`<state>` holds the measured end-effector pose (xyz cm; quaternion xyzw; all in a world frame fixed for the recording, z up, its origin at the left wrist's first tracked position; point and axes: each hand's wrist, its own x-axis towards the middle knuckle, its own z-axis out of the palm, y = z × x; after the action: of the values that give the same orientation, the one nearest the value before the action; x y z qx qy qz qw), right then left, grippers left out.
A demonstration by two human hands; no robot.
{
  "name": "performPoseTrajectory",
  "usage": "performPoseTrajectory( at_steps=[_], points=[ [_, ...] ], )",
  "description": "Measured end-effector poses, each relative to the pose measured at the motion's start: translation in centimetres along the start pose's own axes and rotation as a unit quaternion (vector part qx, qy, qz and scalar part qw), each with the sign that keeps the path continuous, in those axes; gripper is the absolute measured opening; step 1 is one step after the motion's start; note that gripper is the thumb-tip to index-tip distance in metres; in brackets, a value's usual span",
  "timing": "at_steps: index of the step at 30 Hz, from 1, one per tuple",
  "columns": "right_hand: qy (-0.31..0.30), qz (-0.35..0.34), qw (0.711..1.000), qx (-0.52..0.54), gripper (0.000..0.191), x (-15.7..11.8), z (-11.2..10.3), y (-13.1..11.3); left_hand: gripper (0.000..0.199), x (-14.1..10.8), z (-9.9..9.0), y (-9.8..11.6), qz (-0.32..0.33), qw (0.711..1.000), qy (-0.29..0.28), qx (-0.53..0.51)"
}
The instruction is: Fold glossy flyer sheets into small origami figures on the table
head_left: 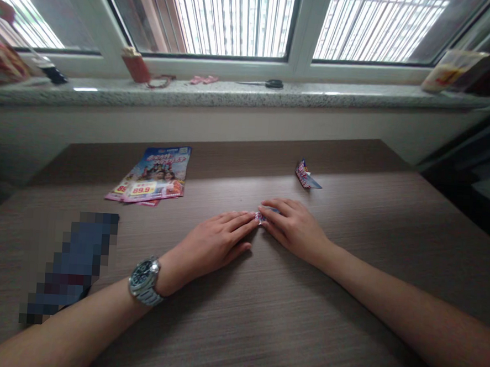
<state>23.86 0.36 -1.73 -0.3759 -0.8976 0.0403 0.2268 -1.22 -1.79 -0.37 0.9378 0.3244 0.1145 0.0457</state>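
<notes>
A small piece of folded, printed paper (260, 218) lies on the table, mostly hidden under my fingers. My left hand (220, 240), with a metal watch (144, 280) on its wrist, lies flat with its fingers stretched out and the fingertips pressing the paper's left side. From the right, my right hand (294, 226) has its bent fingers and thumb closed over the other part of the paper. Beyond the right hand stands a second folded paper piece (304, 176), with a patterned side and a pale blue flap.
Printed flyers (158, 175) lie overlapped at the table's back left. A pixelated dark object (74, 267) is beside my left forearm. On the granite sill (217, 93) are scissors (271, 84), a red container (136, 66), pink pieces (204, 79) and a plastic cup (451, 71).
</notes>
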Motion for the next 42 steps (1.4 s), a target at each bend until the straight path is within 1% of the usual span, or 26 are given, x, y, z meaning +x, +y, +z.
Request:
performPoseTrajectory(
  at_steps=[4, 7, 10, 14, 22, 27, 32, 37, 42],
  points=[
    [-0.045, -0.028, 0.999, -0.004, 0.046, -0.8, -0.1, -0.8, 0.052, -0.2, 0.2, -0.1, -0.004, 1.0, 0.01, -0.015],
    [-0.073, -0.032, 0.997, -0.003, 0.06, -1.5, 0.2, -0.9, 0.053, -0.4, 0.2, -0.2, -0.005, 1.0, 0.009, -0.016],
    [-0.1, -0.034, 0.994, -0.004, 0.069, -1.9, 0.4, -0.6, 0.054, -0.5, 0.1, -0.2, -0.008, 1.0, -0.01, -0.009],
    [-0.12, -0.035, 0.992, -0.009, 0.074, -2.1, 0.3, -0.3, 0.058, -0.6, -0.1, -0.3, -0.013, 0.999, -0.049, -0.008],
    [-0.129, -0.022, 0.991, 0.002, 0.074, -2.3, 0.2, -0.2, 0.062, -1.2, -0.2, -0.8, -0.001, 0.998, -0.062, -0.031],
    [-0.131, -0.004, 0.991, -0.013, 0.075, -2.7, 0.0, -0.1, 0.062, -1.2, -0.2, -0.7, -0.013, 0.997, -0.079, -0.021],
    [-0.153, 0.032, 0.986, -0.052, 0.074, -3.7, -0.7, 0.7, 0.058, -1.0, -0.5, -0.4, -0.03, 0.994, -0.106, -0.014],
    [-0.155, 0.047, 0.984, -0.07, 0.07, -4.1, -1.3, 1.2, 0.057, -0.9, -0.6, -0.4, -0.035, 0.994, -0.099, -0.01],
    [-0.138, 0.038, 0.988, -0.054, 0.06, -3.2, -2.2, 1.4, 0.055, -0.8, -0.5, -0.3, -0.036, 0.995, -0.088, -0.01]
  ],
)
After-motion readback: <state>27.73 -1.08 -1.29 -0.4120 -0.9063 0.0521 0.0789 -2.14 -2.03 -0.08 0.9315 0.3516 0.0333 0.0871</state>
